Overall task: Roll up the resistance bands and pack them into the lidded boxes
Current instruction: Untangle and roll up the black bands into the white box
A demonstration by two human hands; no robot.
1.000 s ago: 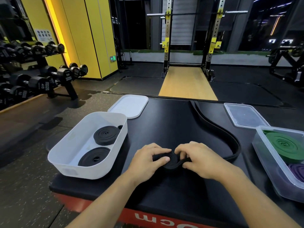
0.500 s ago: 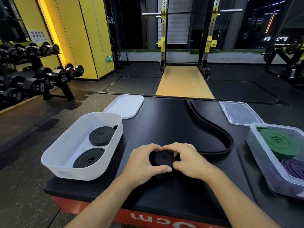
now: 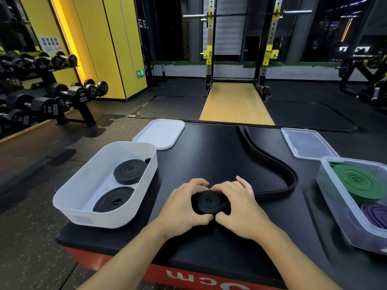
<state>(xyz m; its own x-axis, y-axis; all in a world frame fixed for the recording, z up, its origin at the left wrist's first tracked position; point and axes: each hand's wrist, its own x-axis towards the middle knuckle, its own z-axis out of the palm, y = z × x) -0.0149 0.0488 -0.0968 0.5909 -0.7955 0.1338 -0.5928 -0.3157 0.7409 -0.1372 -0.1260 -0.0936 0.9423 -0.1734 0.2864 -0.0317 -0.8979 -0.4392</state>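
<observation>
A black resistance band lies partly coiled on the black table top. My left hand and my right hand both grip the coil from either side. The unrolled tail loops out to the right and runs to the table's far edge. At the left stands a white box with two rolled black bands inside. In the clear box at the right lie a rolled green band and a purple band.
The white lid lies behind the white box. A clear lid lies behind the clear box. A dumbbell rack stands on the floor to the left, and a squat rack stands far ahead.
The coil between my hands has grown larger and lies flatter. The loose tail on the table has become shorter and pulled closer.
</observation>
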